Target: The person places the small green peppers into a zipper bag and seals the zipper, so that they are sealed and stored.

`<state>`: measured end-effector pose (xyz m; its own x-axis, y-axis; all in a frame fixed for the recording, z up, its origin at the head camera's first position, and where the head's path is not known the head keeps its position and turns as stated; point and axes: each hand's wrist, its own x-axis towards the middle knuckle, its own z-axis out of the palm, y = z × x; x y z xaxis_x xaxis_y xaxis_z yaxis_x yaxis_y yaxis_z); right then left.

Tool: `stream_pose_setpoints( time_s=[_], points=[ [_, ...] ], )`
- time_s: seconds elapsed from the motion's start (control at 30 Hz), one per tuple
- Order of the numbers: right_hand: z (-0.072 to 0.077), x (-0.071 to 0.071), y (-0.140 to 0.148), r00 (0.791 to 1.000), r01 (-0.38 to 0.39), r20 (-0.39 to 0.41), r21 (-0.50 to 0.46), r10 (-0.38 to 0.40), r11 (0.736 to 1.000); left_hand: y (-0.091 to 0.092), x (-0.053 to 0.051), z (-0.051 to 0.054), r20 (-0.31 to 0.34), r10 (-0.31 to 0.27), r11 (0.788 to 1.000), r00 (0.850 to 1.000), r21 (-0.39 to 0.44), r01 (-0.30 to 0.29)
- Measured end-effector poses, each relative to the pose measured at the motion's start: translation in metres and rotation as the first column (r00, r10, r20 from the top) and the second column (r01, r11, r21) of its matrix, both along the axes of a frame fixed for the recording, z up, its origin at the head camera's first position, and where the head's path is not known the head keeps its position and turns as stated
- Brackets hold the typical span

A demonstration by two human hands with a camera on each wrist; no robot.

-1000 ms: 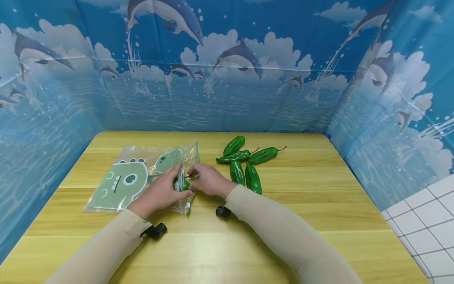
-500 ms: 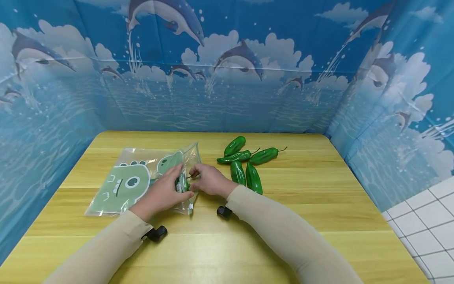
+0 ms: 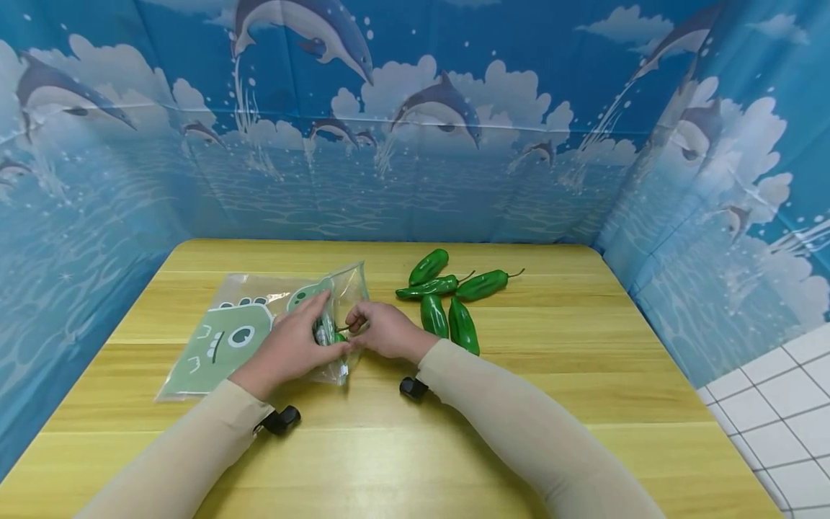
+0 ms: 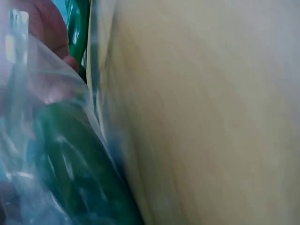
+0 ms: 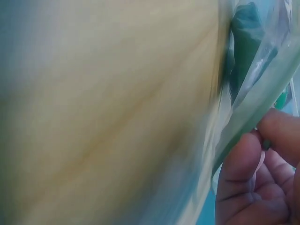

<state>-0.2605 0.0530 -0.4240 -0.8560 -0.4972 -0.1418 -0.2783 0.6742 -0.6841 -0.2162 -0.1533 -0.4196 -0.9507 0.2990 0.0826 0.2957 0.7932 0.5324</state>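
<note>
Pinching the thin stem (image 3: 343, 329) of a glossy green pepper (image 3: 340, 337) in the head view, the right hand (image 3: 389, 331) holds it at the open mouth of a clear plastic bag (image 3: 214, 346) printed with a green monster; the left hand (image 3: 288, 352) rests on the bag, fingers and thumb spread, and five more green peppers (image 3: 482, 285) lie right of it on the yellow wood-grain bench (image 3: 363, 447). Left wrist view: a green pepper (image 4: 82, 164) shows through the film. Right wrist view: thumb and fingertip meet on a dark stem end (image 5: 266, 144) beside the bag's pale edge
</note>
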Motion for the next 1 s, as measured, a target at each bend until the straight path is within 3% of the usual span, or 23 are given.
stream_pose_setpoints(
  time_s=[0.33,0.73,1.0],
  points=[
    [0.000,-0.001,0.006,0.999,-0.042,0.012,-0.019,0.043,0.999,0.000,-0.001,-0.003,0.040,-0.022,0.999,0.999,0.049,0.020],
    [0.000,0.006,0.002,0.996,-0.057,-0.068,0.067,0.061,0.996,0.002,0.001,-0.012,0.069,-0.015,0.999,0.998,0.046,0.012],
    [0.012,0.010,0.026,0.994,-0.052,-0.088,0.074,0.059,0.996,-0.001,0.003,-0.015,0.088,-0.005,0.996,0.996,0.094,-0.003]
  ],
)
